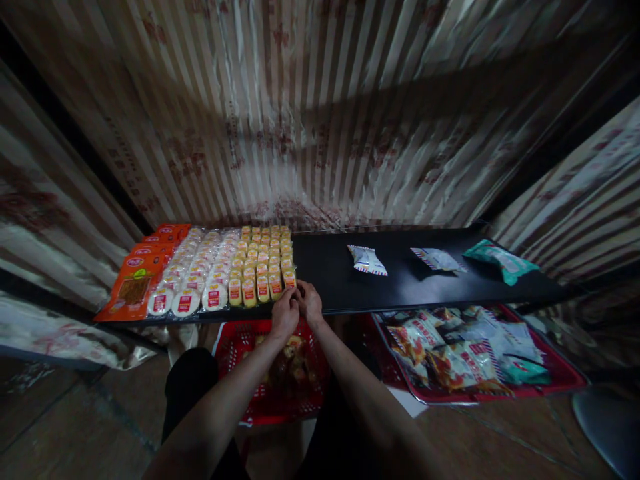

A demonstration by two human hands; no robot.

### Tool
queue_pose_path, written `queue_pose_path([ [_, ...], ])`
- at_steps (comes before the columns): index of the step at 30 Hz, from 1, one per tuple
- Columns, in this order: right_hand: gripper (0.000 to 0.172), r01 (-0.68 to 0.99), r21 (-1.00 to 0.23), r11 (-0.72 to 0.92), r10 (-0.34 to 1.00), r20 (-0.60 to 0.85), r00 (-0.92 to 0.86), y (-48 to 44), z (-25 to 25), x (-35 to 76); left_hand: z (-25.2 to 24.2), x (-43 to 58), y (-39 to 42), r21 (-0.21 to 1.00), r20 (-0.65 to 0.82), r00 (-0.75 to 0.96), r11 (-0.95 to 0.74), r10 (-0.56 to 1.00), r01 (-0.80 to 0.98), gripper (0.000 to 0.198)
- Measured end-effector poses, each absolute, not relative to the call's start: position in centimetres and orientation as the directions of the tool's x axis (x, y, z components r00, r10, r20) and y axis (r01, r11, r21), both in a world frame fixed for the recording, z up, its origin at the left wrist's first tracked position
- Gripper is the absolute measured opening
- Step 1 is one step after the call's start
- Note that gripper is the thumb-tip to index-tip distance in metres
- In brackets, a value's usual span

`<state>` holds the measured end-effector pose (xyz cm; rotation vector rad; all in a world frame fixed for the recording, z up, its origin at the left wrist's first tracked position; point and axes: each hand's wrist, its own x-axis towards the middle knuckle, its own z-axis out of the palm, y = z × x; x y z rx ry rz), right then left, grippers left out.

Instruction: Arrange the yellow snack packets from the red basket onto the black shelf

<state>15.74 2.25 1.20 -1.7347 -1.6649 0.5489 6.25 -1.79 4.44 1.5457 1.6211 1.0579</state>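
Rows of small wrapped yellow cakes (263,286) stand on a black shelf (330,280). At the front right corner of these rows, my left hand (285,313) is closed against the lower end of the last yellow cake (289,279). My right hand (310,304) meets it from the right, fingers curled in and touching the left fingertips. What lies between the fingers is hidden. Below my forearms sits a red basket (235,347) with wrapped brownish items inside, partly covered by my arms.
Round white wrapped cakes (186,301) and orange snack bags (131,280) fill the shelf's left end. Two pale packets (367,260) (439,260) and a teal packet (503,260) lie spaced to the right. Under them, a second red basket (565,380) holds several snack packets. Striped fabric (320,120) hangs behind.
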Motion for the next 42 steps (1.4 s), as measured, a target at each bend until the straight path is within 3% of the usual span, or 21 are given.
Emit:
queue_pose_path([
  [7, 0.031, 0.736, -0.676, 0.032, 0.989, 0.128, 0.075, 2.5, 1.2, 15.5, 3.5, 5.9, -1.7, 0.716, 0.199, 0.013, -0.154, 0.980, 0.681, 0.051],
  [13, 0.033, 0.726, -0.687, 0.037, 0.987, 0.141, 0.083, 2.6, 1.1, 15.2, 2.6, 4.5, -2.6, 0.290, 0.428, 0.257, -0.400, 0.867, 0.870, 0.053],
  [18, 0.032, 0.721, -0.692, 0.036, 0.979, 0.168, 0.112, 2.4, 1.2, 15.0, 1.2, 2.9, -2.9, 0.073, 0.430, 0.340, -0.407, 0.836, 0.910, 0.055],
  [24, 0.038, 0.709, -0.695, 0.121, 0.973, 0.224, 0.053, 2.0, 0.8, 15.2, 0.2, 2.0, -2.8, 0.012, 0.426, 0.370, -0.414, 0.825, 0.910, 0.056],
  [29, 0.057, 0.637, -0.761, 0.123, 0.961, 0.253, 0.116, 2.4, 0.1, 14.7, 0.0, 1.5, -2.5, 0.008, 0.425, 0.393, -0.438, 0.815, 0.899, 0.058],
  [35, 0.078, 0.484, -0.875, 0.021, 0.993, 0.073, 0.089, 3.4, 0.2, 13.3, 0.0, 1.2, -2.0, -0.014, 0.422, 0.412, -0.449, 0.808, 0.894, 0.060],
  [42, 0.079, 0.442, -0.894, -0.071, 0.996, -0.036, 0.086, 3.3, 0.6, 12.1, 0.0, 1.3, -1.7, -0.027, 0.404, 0.419, -0.448, 0.813, 0.894, 0.059],
])
